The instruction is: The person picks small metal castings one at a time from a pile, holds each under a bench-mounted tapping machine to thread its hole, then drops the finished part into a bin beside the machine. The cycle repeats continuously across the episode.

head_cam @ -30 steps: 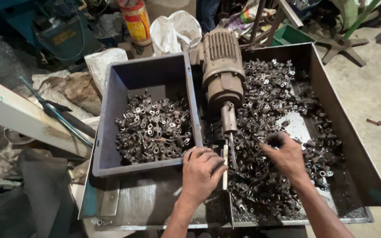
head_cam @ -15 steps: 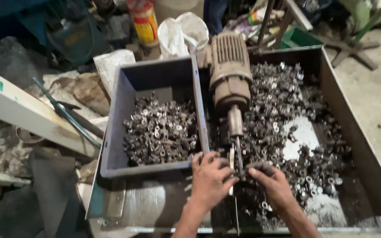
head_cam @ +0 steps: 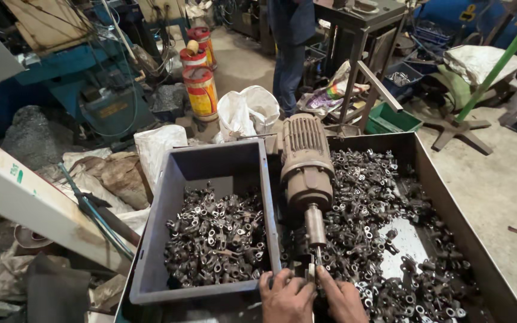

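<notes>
Cluttered workshop floor fills the far side: two red and yellow cans [head_cam: 200, 90] stand near a white sack [head_cam: 246, 112], a green crate [head_cam: 391, 119] sits right of a metal stand [head_cam: 363, 72], and a person in dark trousers [head_cam: 288, 66] stands at the back. A pale plank [head_cam: 25, 194] with a small green mark near its left end slants across the left side, above crumpled brown paper [head_cam: 115, 176].

Close in, a wide steel tray [head_cam: 450, 209] holds a loose heap of small dark metal parts [head_cam: 378, 197]. A grey plastic bin [head_cam: 210, 167] stands at the tray's left end, about half full of sorted parts [head_cam: 216, 239]. Between bin and heap lies a brown motor [head_cam: 305, 161], its ribbed body pointing away and its shaft [head_cam: 315, 227] pointing toward the camera.

Both hands meet at the bottom edge, right at the shaft's tip. The left hand [head_cam: 285, 296] is curled, fingers bent around a small part [head_cam: 310, 270] at the tip. The right hand [head_cam: 342, 298] is curled too, thumb and fingers pinching the same part from the other side, touching the left hand. How tightly either grips cannot be told.
</notes>
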`<action>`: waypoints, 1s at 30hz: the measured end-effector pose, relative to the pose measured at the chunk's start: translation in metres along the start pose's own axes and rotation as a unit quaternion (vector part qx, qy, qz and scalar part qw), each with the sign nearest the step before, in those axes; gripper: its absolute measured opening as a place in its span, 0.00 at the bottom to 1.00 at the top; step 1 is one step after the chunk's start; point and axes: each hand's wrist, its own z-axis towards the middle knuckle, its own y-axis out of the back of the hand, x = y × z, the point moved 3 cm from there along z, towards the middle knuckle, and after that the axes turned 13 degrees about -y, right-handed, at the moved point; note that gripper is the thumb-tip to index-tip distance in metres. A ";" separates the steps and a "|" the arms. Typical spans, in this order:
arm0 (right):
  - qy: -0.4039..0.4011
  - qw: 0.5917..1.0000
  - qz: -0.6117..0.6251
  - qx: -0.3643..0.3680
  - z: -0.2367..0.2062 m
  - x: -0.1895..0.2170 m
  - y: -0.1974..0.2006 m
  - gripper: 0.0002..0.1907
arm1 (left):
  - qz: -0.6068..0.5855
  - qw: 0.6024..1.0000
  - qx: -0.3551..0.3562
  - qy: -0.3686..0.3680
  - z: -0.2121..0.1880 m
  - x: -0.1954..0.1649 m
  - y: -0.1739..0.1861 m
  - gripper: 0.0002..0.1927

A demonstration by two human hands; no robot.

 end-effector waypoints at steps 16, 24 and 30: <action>-0.021 0.987 0.151 0.058 -0.007 0.016 -0.014 0.33 | -0.008 0.999 0.030 0.029 0.013 -0.001 0.001 0.08; -0.047 0.984 0.157 0.063 -0.008 0.014 -0.014 0.33 | 0.014 1.000 0.012 0.014 0.017 -0.002 0.003 0.10; -0.032 0.972 0.206 0.106 -0.023 0.014 -0.015 0.31 | 0.060 0.972 0.226 -0.015 -0.001 0.026 -0.040 0.12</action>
